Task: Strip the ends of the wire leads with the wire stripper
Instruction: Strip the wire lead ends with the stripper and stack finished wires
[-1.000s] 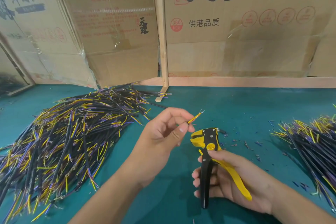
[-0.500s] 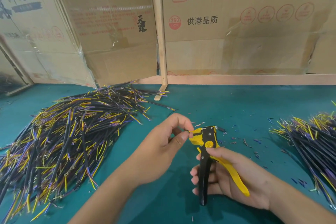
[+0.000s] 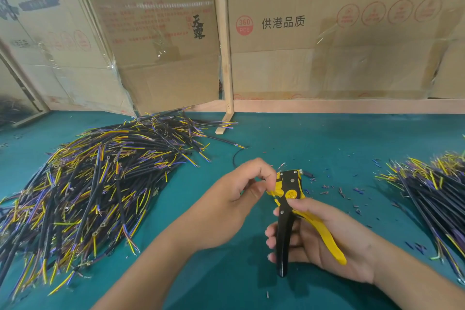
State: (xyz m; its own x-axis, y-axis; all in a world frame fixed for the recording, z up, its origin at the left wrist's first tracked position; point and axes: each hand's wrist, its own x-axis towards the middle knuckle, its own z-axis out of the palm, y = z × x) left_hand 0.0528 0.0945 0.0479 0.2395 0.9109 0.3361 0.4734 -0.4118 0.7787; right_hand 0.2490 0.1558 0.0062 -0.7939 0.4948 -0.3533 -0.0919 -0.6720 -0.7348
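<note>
Bench (image 3: 327, 138): wire stripper (image 3: 289, 211) in right hand (image 3: 324, 239), just right of left hand (image 3: 234, 204). Large wire pile (image 3: 95, 184) left of left hand. Second wire pile (image 3: 437, 189) well right of right hand. Insulation scraps (image 3: 339, 190) beyond right hand. Cardboard boxes (image 3: 327, 33) behind everything.

Right wire pile (image 3: 437, 196) edge-cropped.

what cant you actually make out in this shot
Head view only:
- Wire lead in the left hand: hidden by curled fingers.
- Wire stripper jaws: too small to tell whether they clamp a wire.
- Right wire pile: cut off by the frame edge.
</note>
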